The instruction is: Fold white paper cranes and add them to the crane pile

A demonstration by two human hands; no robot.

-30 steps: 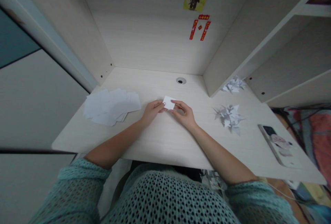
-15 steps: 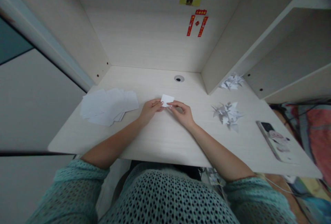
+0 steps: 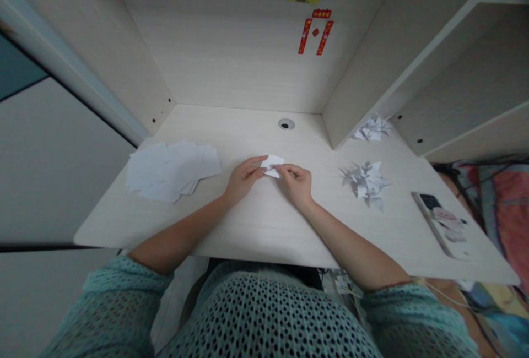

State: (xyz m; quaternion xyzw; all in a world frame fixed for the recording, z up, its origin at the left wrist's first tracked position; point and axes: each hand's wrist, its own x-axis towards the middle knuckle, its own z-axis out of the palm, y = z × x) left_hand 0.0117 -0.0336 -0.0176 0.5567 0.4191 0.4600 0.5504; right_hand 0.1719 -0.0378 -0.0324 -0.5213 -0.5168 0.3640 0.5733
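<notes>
A small folded piece of white paper [image 3: 273, 162] is held over the middle of the desk between both hands. My left hand [image 3: 244, 177] grips its left edge, thumb on the near side and fingers at the far side. My right hand [image 3: 296, 183] pinches the right part of the paper with thumb and forefinger. White paper sheets [image 3: 173, 168] lie in an overlapping spread left of my left hand. To the right of my right hand is a pile of folded white paper pieces with pointed tips [image 3: 367, 182].
A second heap of folded paper [image 3: 372, 128] lies beside the upright divider [image 3: 359, 93]. Toward the right end of the desk [image 3: 256, 231] rests a phone in a decorated case [image 3: 446, 226]. A round cable hole [image 3: 286, 124] is near the back panel.
The folded paper has turned and shifted slightly right. My right fingers have moved further over it, and my left fingers now reach along its far left edge.
</notes>
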